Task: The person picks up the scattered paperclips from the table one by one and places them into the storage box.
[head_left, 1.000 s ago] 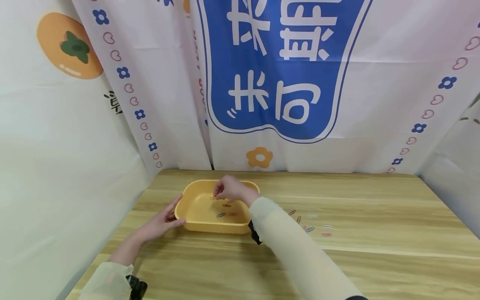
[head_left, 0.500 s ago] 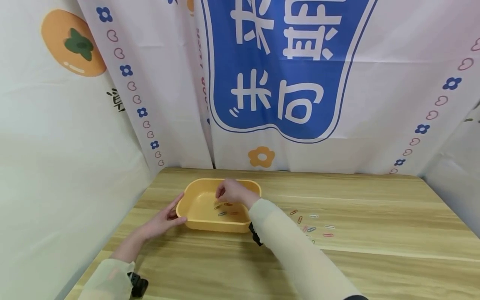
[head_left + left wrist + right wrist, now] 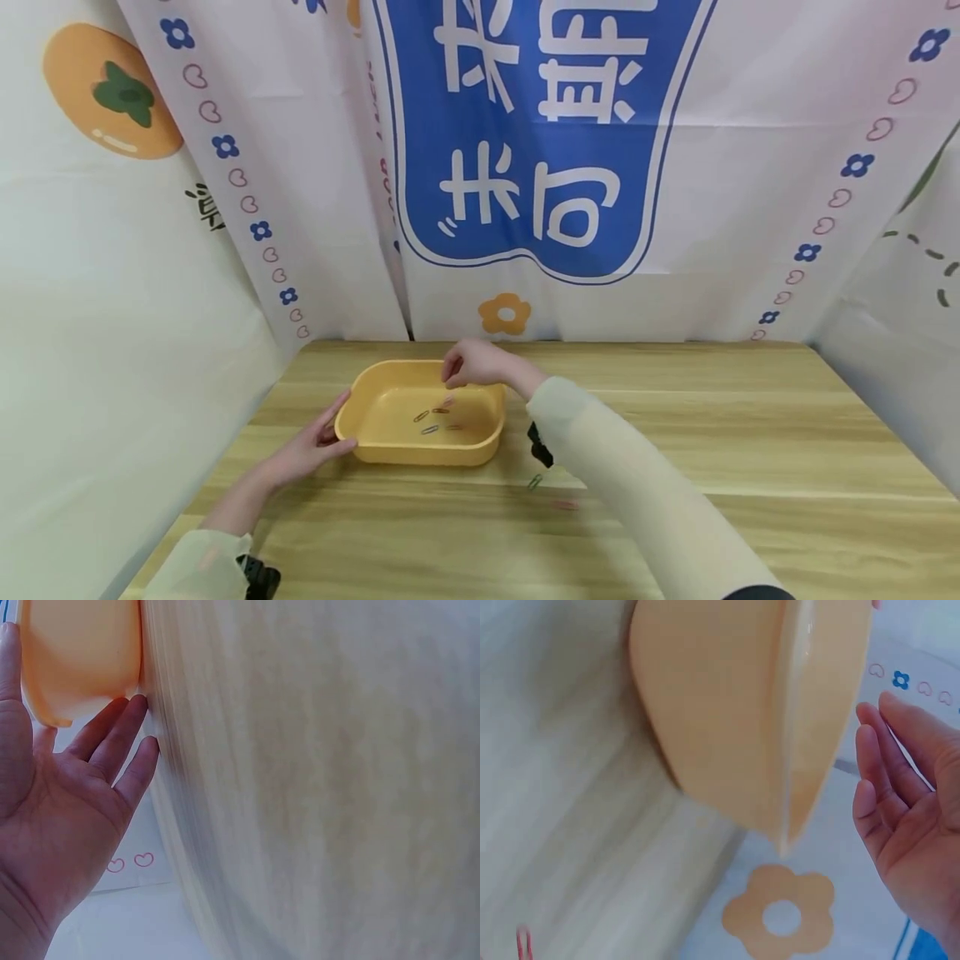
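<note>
A yellow plastic tray (image 3: pixel 420 455) stands at the back left of the wooden table, with several small paperclips (image 3: pixel 430 430) lying on its floor. My left hand (image 3: pixel 307 454) rests against the tray's left end, thumb at the near corner and fingers spread along the outer side. In the left wrist view its fairly straight fingertips meet the tray's wall. Above the far right part of the tray, my right hand (image 3: pixel 480 363) has its fingers bent loosely downward. A pink paperclip (image 3: pixel 447 402) lies just below it. Nothing shows between thumb and fingers of the right hand (image 3: pixel 915 776) in the right wrist view.
A green paperclip (image 3: pixel 534 482) and a pinkish clip (image 3: pixel 566 505) lie on the table (image 3: pixel 420 533) right of the tray. The right sleeve (image 3: pixel 637 475) hides part of the tabletop. A printed cloth (image 3: pixel 637 308) hangs behind the table's back edge.
My right hand has risen out of the tray and shifted right. The clips on the table at right are now covered by the right forearm. My left hand stays at the tray.
</note>
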`<state>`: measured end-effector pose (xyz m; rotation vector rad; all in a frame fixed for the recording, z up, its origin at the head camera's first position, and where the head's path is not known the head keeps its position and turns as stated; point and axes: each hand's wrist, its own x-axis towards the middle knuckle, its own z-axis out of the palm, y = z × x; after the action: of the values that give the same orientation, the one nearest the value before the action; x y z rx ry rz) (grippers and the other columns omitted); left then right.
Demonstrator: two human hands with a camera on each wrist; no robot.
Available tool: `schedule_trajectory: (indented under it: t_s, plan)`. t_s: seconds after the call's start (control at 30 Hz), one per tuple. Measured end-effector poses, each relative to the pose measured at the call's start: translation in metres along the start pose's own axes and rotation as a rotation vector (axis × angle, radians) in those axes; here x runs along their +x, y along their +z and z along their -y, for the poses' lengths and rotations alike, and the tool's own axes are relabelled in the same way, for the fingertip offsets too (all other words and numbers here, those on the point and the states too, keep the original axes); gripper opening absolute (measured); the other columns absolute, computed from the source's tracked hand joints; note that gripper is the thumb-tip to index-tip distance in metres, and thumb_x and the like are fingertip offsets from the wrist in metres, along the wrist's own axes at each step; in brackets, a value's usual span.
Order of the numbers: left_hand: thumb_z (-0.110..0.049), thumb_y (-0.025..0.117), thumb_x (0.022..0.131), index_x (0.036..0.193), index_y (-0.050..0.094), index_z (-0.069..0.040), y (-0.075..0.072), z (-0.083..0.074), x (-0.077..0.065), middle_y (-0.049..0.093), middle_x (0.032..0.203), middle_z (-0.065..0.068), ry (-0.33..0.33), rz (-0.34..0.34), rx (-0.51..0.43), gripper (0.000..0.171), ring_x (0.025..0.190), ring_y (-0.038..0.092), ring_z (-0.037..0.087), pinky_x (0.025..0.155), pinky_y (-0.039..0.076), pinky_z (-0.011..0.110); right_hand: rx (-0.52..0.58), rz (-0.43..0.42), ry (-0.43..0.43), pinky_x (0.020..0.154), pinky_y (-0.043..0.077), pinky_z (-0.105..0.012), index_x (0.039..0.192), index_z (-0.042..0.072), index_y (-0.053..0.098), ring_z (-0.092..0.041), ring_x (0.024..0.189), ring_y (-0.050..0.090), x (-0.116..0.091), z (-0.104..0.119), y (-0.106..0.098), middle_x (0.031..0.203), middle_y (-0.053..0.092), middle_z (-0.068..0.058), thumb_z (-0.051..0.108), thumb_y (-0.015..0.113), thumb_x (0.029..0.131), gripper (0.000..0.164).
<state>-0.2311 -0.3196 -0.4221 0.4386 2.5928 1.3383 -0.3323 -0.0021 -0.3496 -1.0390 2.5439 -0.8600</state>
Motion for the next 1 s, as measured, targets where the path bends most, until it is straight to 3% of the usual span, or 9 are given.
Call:
schedule_trajectory:
  t_s: [0.23,0.4,0.6,1.0]
  plan:
    - [-0.026,0.063,0.096,0.157,0.003,-0.009,0.000,0.000,-0.001,0.026,0.148,0.035,-0.006,-0.010,0.024,0.087,0.127,0.043,0.046,0.101,0.039,0.051,-0.045,-0.007,-0.078,0.070,0.050,-0.022,0.092,0.007,0.074,-0.008,0.078,0.062,-0.030,-0.011,-0.022,0.084,0.068,0.005,0.009,0.072,0.088,0.005]
    - [-0.025,0.063,0.096,0.157,0.003,-0.009,0.000,0.000,-0.001,0.025,0.148,0.036,0.006,-0.010,0.033,0.086,0.127,0.043,0.047,0.101,0.039,0.051,-0.016,-0.012,-0.109,0.070,0.050,-0.022,0.092,0.006,0.073,-0.007,0.077,0.062,-0.053,-0.022,-0.031,0.084,0.068,0.006,0.011,0.072,0.089,0.006]
    - [-0.026,0.063,0.096,0.157,0.004,-0.011,-0.001,-0.001,-0.001,0.027,0.147,0.035,-0.018,-0.012,0.040,0.086,0.128,0.043,0.046,0.103,0.035,0.054,-0.019,-0.067,-0.132,0.066,0.051,-0.024,0.090,0.007,0.074,-0.008,0.074,0.061,-0.079,-0.034,-0.044,0.081,0.067,0.006,0.011,0.073,0.088,0.005]
    - [-0.025,0.062,0.097,0.157,0.003,-0.009,0.000,0.002,0.000,0.033,0.143,0.037,-0.005,-0.010,0.043,0.086,0.125,0.046,0.046,0.103,0.035,0.056,-0.026,-0.071,-0.062,0.066,0.050,-0.026,0.091,0.004,0.073,-0.011,0.074,0.061,-0.123,-0.072,-0.053,0.083,0.068,0.007,0.009,0.071,0.089,0.006]
